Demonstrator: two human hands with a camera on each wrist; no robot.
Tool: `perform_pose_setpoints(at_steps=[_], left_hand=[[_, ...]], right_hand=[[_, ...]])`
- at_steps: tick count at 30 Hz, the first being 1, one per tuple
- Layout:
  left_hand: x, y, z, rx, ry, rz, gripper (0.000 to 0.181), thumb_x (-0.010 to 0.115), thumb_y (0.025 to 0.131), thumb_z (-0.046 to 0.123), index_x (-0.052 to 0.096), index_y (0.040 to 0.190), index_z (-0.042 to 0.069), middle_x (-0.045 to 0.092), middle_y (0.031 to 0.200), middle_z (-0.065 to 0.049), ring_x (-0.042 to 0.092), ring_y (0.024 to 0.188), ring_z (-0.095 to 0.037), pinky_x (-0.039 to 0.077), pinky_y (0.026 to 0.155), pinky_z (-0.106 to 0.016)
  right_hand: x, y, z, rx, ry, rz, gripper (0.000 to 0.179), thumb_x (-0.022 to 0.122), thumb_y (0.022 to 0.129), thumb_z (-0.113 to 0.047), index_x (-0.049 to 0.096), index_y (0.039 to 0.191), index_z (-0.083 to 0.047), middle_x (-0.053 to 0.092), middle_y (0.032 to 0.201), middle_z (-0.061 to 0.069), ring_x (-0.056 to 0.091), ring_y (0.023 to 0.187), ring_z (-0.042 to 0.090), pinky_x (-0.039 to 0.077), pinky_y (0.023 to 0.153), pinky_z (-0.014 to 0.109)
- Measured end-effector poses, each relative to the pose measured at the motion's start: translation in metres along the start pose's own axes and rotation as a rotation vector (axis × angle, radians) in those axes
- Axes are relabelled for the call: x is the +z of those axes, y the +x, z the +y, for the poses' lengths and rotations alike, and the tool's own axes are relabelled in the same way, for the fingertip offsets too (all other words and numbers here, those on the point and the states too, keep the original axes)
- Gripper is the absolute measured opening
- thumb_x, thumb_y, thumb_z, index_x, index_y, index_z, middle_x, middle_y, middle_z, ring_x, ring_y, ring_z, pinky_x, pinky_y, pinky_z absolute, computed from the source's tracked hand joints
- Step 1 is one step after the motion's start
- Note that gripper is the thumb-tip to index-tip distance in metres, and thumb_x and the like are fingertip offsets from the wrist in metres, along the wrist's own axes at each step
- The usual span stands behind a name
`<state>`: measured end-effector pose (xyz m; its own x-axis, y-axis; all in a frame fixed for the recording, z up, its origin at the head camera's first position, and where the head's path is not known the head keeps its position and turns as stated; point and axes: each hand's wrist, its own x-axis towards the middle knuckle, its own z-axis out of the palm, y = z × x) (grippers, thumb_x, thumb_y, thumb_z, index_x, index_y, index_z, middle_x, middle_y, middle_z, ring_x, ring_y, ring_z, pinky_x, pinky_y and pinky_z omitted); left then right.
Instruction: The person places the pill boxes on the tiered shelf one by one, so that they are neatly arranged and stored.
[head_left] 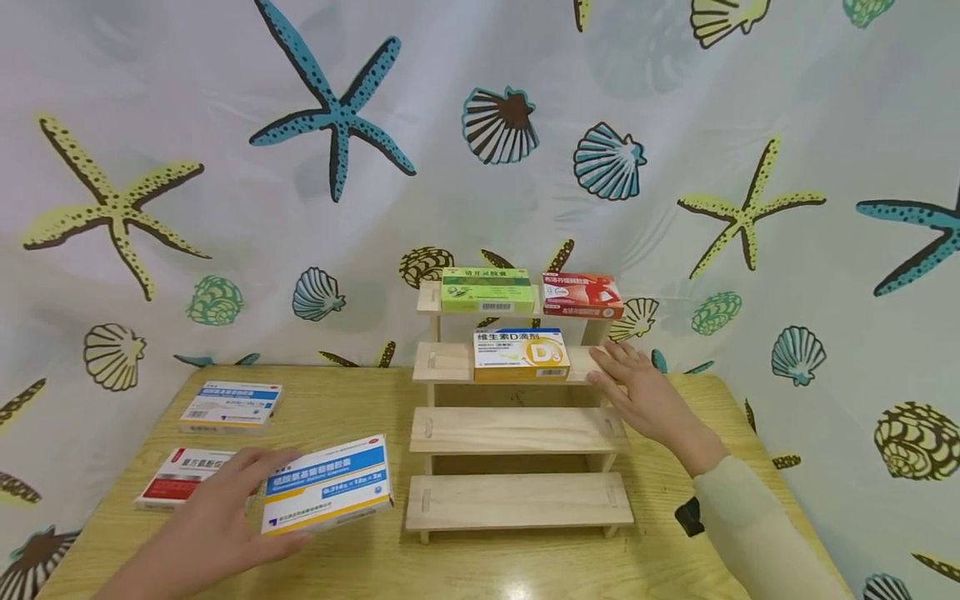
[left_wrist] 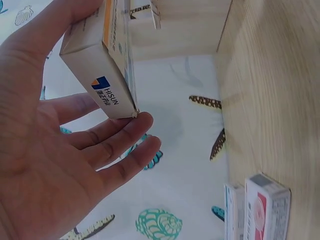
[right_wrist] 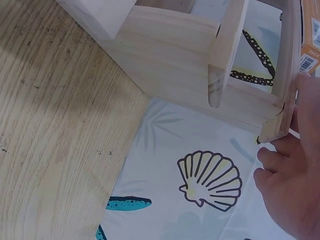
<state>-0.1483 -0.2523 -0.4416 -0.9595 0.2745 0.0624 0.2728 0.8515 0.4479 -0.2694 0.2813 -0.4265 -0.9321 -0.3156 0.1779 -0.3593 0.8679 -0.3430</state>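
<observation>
My left hand (head_left: 225,517) pinches a white and blue medicine box (head_left: 327,485) between thumb and fingers, raised in front of the boxes at the left. Its white end with a HISUN logo (left_wrist: 102,92) shows in the left wrist view, where the other fingers are spread beside it. My right hand (head_left: 647,393) rests at the right end of the second step from the top of a wooden stepped rack (head_left: 517,429), its fingers fairly straight. Beside it on that step stands a vitamin D box (head_left: 521,354). In the right wrist view, the right hand (right_wrist: 292,175) touches the board's end.
On the top step sit a green medicine box (head_left: 487,290) and a red one (head_left: 582,295). To the left on the wooden table (head_left: 360,392) lie another white and blue box (head_left: 231,407) and a red and white box (head_left: 180,477). A patterned curtain (head_left: 480,200) hangs behind.
</observation>
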Motion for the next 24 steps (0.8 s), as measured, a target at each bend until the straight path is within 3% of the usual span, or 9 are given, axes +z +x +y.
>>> perform_pose_setpoints(at_steps=[4,9,15,19,24], left_hand=[[0.002,0.010,0.015,0.056,-0.017,0.029,0.102,0.086,0.070,0.074,0.058,0.148,0.015,0.060,0.135,-0.011,0.061,0.112,-0.028,0.056,0.088,-0.051],[0.004,0.025,0.034,0.044,-0.003,-0.010,0.108,0.079,0.066,0.085,0.057,0.150,0.020,0.060,0.138,-0.010,0.062,0.114,-0.029,0.057,0.089,-0.055],[0.012,0.043,0.049,0.073,-0.058,-0.035,0.107,0.077,0.069,0.086,0.056,0.151,0.021,0.058,0.139,-0.006,0.059,0.116,-0.027,0.057,0.094,-0.053],[0.020,0.054,0.056,0.117,-0.076,-0.019,0.104,0.081,0.069,0.081,0.057,0.150,0.021,0.059,0.137,-0.005,0.060,0.115,-0.026,0.057,0.094,-0.051],[0.028,0.067,0.067,0.169,-0.088,-0.008,0.103,0.089,0.071,0.068,0.056,0.151,0.013,0.061,0.141,-0.012,0.062,0.124,-0.033,0.056,0.100,-0.059]], right_hand=[[-0.001,0.000,0.000,-0.007,-0.001,-0.001,0.061,0.048,0.112,-0.043,0.042,0.161,-0.007,0.033,0.169,0.022,0.023,0.160,0.047,0.019,0.128,0.068],[-0.002,0.001,-0.001,-0.011,-0.004,0.001,0.061,0.048,0.112,-0.043,0.042,0.161,-0.006,0.034,0.169,0.022,0.023,0.160,0.047,0.019,0.128,0.068],[-0.001,0.001,-0.002,0.006,-0.008,-0.004,0.062,0.047,0.112,-0.044,0.041,0.161,-0.007,0.033,0.169,0.022,0.022,0.160,0.046,0.018,0.128,0.068],[-0.001,0.002,-0.004,0.010,-0.008,-0.005,0.062,0.047,0.112,-0.045,0.041,0.161,-0.007,0.033,0.169,0.022,0.022,0.160,0.046,0.018,0.128,0.067],[-0.001,0.001,-0.003,0.007,-0.011,-0.003,0.061,0.047,0.112,-0.043,0.041,0.161,-0.007,0.033,0.169,0.023,0.024,0.160,0.046,0.019,0.128,0.067]])
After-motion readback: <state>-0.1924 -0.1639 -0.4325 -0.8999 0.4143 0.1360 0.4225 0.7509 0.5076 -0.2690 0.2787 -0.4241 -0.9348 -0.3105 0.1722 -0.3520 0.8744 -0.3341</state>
